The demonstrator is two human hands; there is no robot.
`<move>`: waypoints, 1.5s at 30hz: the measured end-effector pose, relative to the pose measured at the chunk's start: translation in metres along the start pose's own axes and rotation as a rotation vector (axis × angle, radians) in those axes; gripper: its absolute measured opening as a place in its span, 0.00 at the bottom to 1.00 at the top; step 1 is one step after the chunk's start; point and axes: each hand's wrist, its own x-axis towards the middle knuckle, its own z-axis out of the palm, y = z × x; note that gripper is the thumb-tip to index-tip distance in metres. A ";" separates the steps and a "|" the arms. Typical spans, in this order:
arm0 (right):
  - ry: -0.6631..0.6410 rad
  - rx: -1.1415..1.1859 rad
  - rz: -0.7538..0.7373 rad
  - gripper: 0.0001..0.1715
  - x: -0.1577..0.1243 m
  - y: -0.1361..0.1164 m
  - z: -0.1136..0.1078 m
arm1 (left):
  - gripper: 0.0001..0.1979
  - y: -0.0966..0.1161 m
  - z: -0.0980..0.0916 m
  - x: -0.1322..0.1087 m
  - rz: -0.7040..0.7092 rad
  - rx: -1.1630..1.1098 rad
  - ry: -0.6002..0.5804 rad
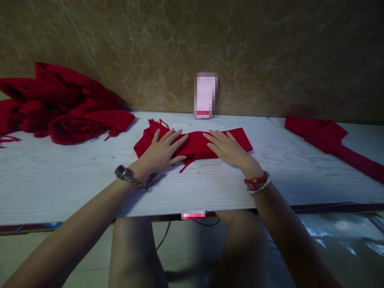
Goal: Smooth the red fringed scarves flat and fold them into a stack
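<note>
A red fringed scarf (196, 143), folded into a long narrow bundle, lies on the white wood-grain table (192, 188) in front of me. My left hand (163, 150) rests on its left part with the fingers spread. On the right part, my right hand (225, 148) lies flat with fingers stretched out. Loose tassels poke out at the scarf's upper left and below its middle, between the hands. Parts of the scarf beneath both palms are hidden.
A crumpled heap of red fringed cloth (75, 108) is at the far left. Another red cloth strip (327, 138) stretches along the right side. A pinkish, blurred-out object (205, 96) leans on the brown marbled wall (150, 52) behind the table. Clear plastic (339, 236) is at lower right.
</note>
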 end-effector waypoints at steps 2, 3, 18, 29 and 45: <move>-0.007 0.009 0.035 0.27 0.001 0.003 -0.002 | 0.27 -0.013 -0.007 -0.005 -0.006 -0.033 0.063; -0.010 0.019 0.051 0.27 0.001 0.006 -0.003 | 0.26 -0.018 -0.009 -0.006 -0.021 -0.053 0.104; 0.243 0.182 0.126 0.20 -0.009 0.063 -0.019 | 0.37 -0.032 0.007 -0.003 -0.238 -0.472 -0.005; -0.007 0.036 -0.244 0.25 0.001 -0.011 -0.003 | 0.33 -0.019 -0.002 0.000 -0.197 -1.039 0.166; 0.015 0.113 -0.193 0.20 0.006 -0.008 -0.003 | 0.45 -0.015 0.026 0.009 -0.222 -0.523 0.159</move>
